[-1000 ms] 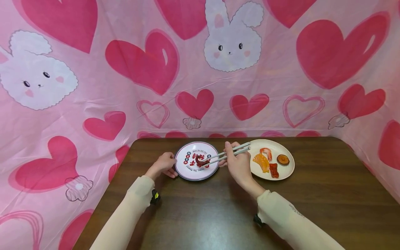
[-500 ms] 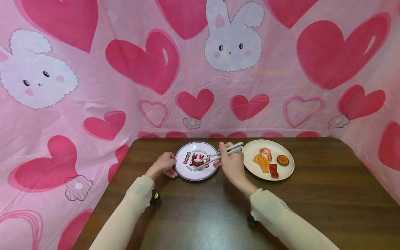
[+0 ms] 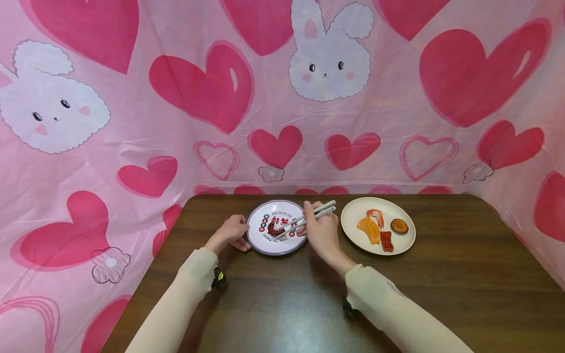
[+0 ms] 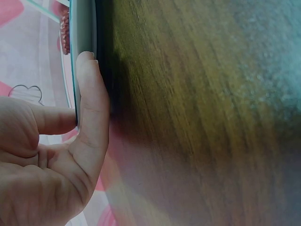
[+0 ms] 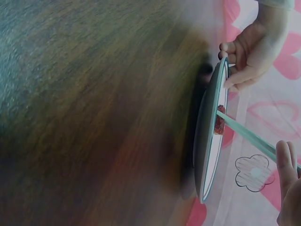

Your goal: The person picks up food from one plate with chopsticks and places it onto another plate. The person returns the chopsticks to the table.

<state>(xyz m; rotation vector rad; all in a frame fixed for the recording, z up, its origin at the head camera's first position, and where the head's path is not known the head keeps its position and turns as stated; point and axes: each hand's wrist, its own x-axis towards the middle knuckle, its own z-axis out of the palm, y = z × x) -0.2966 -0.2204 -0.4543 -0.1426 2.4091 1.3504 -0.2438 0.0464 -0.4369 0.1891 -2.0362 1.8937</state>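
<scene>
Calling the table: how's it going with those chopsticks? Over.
Left hand holds printed plate. Right hand grips chopsticks. Dark red food piece at their tips, over that plate. Nothing visibly in the way.

Apparently a cloth-lined booth, pink heart-print sheeting [image 3: 273, 88], wood-grain table [image 3: 463, 279].

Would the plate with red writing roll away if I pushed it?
Probably not: the printed plate lies face up, so it would likely slide. It looks wide and shallow, so tipping seems unlikely. Its shiny surface might feel slippery.
</scene>
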